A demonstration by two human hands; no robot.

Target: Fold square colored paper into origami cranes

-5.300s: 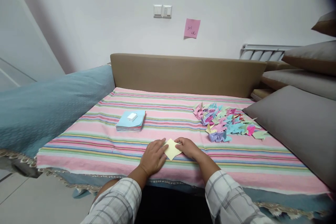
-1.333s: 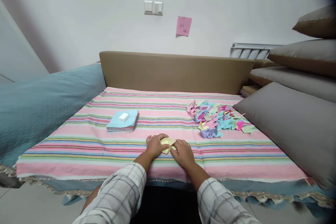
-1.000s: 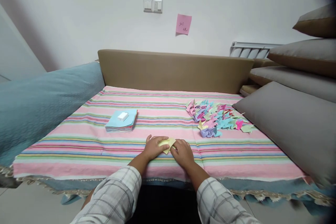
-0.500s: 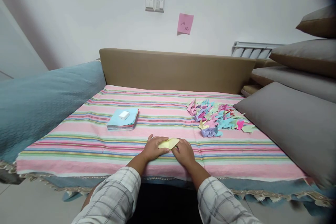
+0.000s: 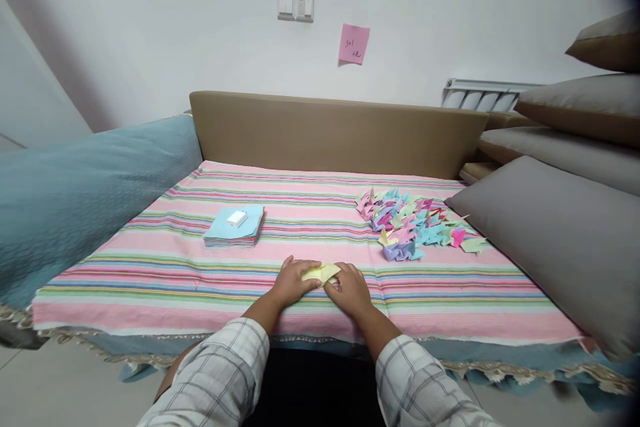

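Observation:
A partly folded piece of yellow origami paper [image 5: 323, 273] lies between my hands, just above the striped cloth [image 5: 210, 290] or on it; I cannot tell which. My left hand [image 5: 294, 281] pinches its left end between thumb and fingers. At the right end, my right hand [image 5: 352, 288] grips the paper, and its fingers hide part of the fold. Ahead to the right lies a pile of folded paper cranes [image 5: 417, 221] in pink, blue, purple, green and yellow. To the left is a stack of square coloured paper [image 5: 227, 232] with a light blue sheet on top.
A small white block [image 5: 237, 219] rests on the paper stack. Grey cushions [image 5: 560, 233] are piled at the right. A brown backrest [image 5: 330, 137] stands at the rear, and a blue-covered armrest [image 5: 100, 180] at the left. A pink note [image 5: 354, 44] hangs on the wall.
The yellow paper's right part has changed shape slightly, with a flap now showing by my right fingers. Both hands stay in nearly the same place.

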